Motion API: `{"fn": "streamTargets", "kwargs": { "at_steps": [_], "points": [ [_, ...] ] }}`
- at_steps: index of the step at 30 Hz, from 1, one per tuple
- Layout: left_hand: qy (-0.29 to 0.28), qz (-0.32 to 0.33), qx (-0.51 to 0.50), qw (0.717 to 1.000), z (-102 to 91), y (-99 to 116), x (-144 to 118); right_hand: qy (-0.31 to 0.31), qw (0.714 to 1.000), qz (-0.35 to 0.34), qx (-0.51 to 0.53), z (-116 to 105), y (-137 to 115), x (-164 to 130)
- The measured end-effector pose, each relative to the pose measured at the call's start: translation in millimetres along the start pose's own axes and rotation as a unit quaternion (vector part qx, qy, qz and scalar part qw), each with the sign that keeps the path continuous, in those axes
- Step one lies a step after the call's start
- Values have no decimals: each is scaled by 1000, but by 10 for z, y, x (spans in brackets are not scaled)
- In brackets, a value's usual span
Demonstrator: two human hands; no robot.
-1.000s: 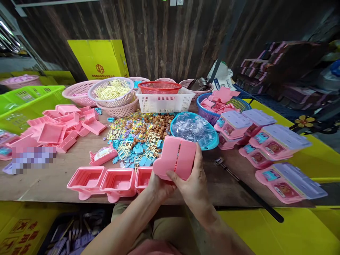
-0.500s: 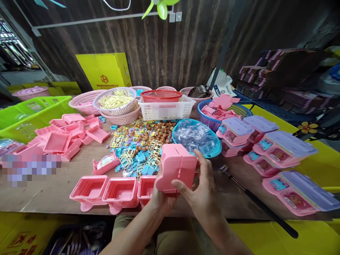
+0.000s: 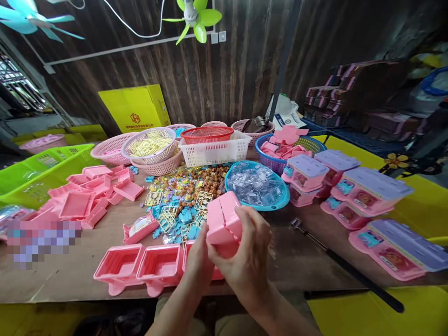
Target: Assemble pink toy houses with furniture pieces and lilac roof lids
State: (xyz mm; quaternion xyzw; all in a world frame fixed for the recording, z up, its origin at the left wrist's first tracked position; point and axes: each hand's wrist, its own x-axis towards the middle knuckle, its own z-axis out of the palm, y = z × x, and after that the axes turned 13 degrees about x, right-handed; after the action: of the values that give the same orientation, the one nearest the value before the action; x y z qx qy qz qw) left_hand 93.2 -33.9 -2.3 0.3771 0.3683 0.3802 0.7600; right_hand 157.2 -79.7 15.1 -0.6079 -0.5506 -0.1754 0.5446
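Note:
Between my two hands is a pink plastic toy case (image 3: 222,217), tilted, with a dark seam running down it. My left hand (image 3: 199,256) grips its left side, and my right hand (image 3: 247,254) wraps its right side with the thumb in front. Part of the case is hidden by my fingers. Just left of my hands, open pink trays (image 3: 159,263) stand in a row at the table's front edge, the rightmost partly covered by my left hand. Behind them lies a pink piece with a white insert (image 3: 140,226).
Loose blue parts, cream frames and brown pieces (image 3: 212,177) spread behind my hands, beside a blue basin (image 3: 285,200) of clear parts. Pink trays (image 3: 75,205) are heaped left. Assembled purple-lidded cases (image 3: 376,184) and a black-handled rod (image 3: 364,277) lie right. Baskets (image 3: 217,156) line the back.
The pink case has turned and tipped in my hands, so its seamed top shows more. My right hand has shifted left and closed more around it. The view has tilted up slightly.

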Motion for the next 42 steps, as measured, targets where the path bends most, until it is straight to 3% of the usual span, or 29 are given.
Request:
{"fn": "streamTargets", "kwargs": {
  "at_steps": [4,9,15,23,31,42],
  "points": [
    [-15,63,70,995,-100,118,-88,-18,1000,-9,0,10,132,-33],
    [7,89,81,993,-124,96,-120,-40,998,5,46,-18,143,-41],
    [25,73,34,996,-105,79,-75,-33,990,51,128,-118,156,56],
    [14,61,1,998,-97,96,13,-73,974,86,195,-144,162,155],
    [13,49,37,998,-82,115,26,-97,956,145,235,-156,186,149],
    [46,49,45,997,-5,28,-40,-99,975,59,192,-153,274,164]
  ]
}}
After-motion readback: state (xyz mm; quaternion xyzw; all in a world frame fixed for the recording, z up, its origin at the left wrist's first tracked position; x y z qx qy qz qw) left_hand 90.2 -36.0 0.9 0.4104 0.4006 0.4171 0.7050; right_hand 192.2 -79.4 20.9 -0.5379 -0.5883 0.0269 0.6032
